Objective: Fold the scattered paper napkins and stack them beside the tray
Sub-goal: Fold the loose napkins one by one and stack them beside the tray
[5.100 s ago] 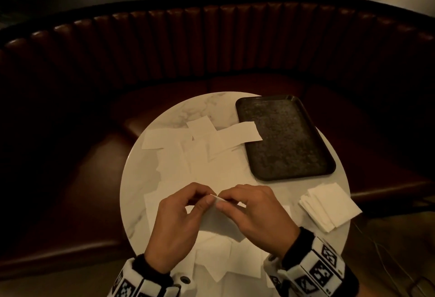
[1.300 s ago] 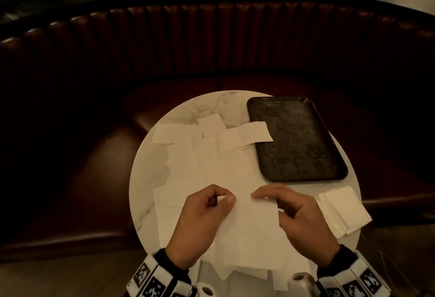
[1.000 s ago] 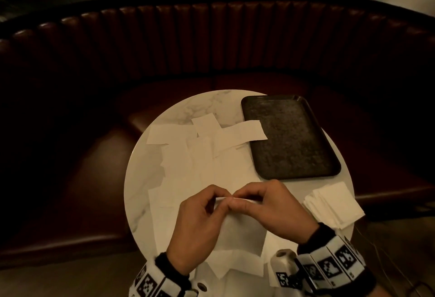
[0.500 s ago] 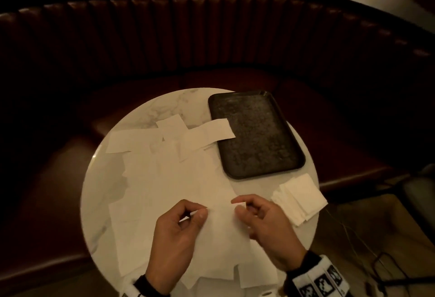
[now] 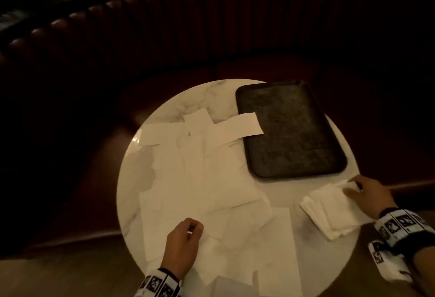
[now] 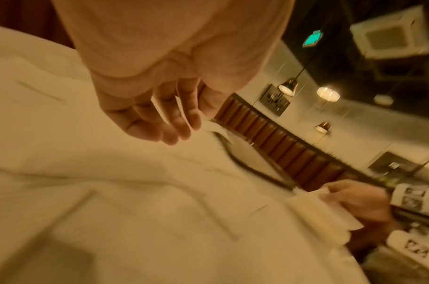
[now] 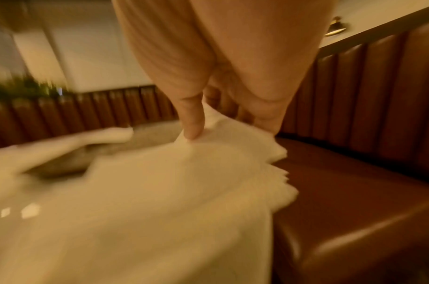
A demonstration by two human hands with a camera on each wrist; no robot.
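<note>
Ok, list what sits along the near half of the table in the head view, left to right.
Left hand → loose unfolded napkins → folded napkin stack → right hand, at the stack's far corner.

Left hand [image 5: 181,247] loosely curled; right hand [image 5: 369,194] apparently pinching.

Table left and centre: loose napkins [image 5: 202,179] overlap across most of the round table [image 5: 131,193], leaving a bare strip along the left rim.
Far right: the dark tray [image 5: 292,132] fills this quarter; one napkin's end overhangs its left rim.
Near right: the folded stack [image 5: 329,212] sits just near of the tray (a narrow bare strip of marble between them).
Beyond the rim: the curved booth seat [image 5: 235,26] wraps the far side.
</note>
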